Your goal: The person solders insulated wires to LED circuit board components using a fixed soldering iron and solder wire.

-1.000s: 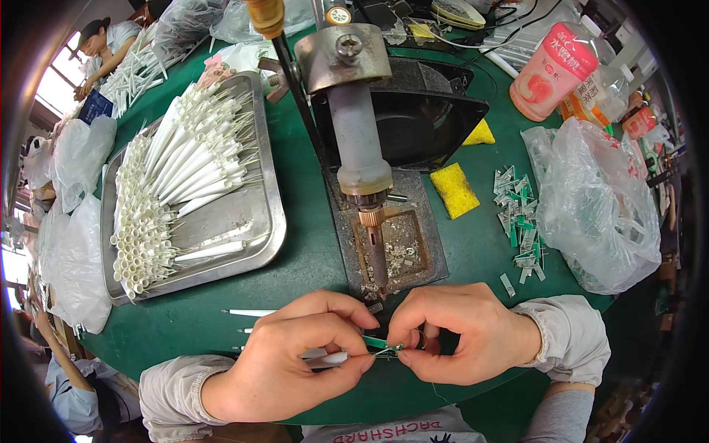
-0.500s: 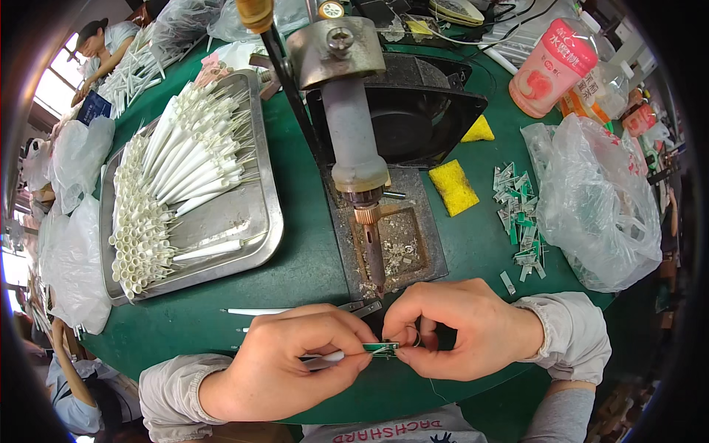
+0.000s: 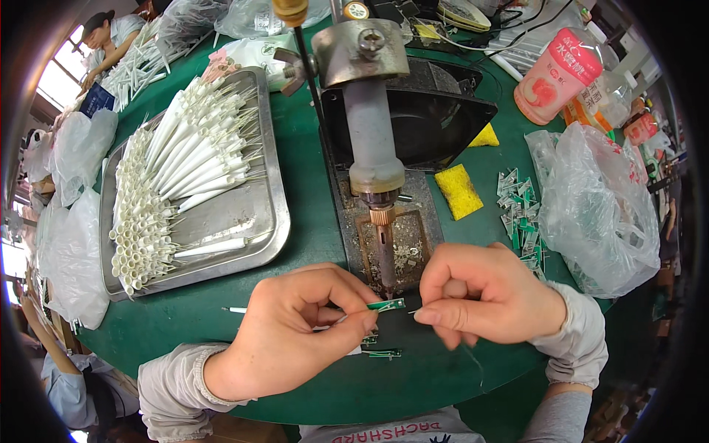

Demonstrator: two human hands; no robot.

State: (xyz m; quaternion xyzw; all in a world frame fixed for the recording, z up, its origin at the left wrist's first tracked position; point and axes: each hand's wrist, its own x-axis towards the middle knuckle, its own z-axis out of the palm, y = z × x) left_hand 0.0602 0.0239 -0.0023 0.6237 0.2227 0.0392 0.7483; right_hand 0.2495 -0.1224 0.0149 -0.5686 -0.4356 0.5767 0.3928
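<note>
My left hand point(image 3: 295, 325) pinches a small green circuit board point(image 3: 387, 304) between thumb and fingers, with thin leads along it. The board's far end sits just under the tip of a soldering iron point(image 3: 385, 251) clamped upright in a stand; whether they touch I cannot tell. To the right, my right hand point(image 3: 491, 295) is closed on a thin wire, probably solder wire point(image 3: 477, 362), whose short end points at the board and whose tail hangs below. Beneath my left hand, another green board point(image 3: 384, 354) lies on the table, partly hidden.
A metal tray point(image 3: 277, 221) of white tubes point(image 3: 199, 159) with wire ends stands left. On the right lie yellow sponges point(image 3: 459, 192), a pile of small green boards point(image 3: 520, 207), a plastic bag point(image 3: 598, 214) and a pink-labelled bottle point(image 3: 557, 77). A black fan point(image 3: 421, 111) stands behind the iron.
My left hand has raised the board away from me to the iron's tip. My right hand has moved right and away from the board, keeping the wire. The view has shifted slightly.
</note>
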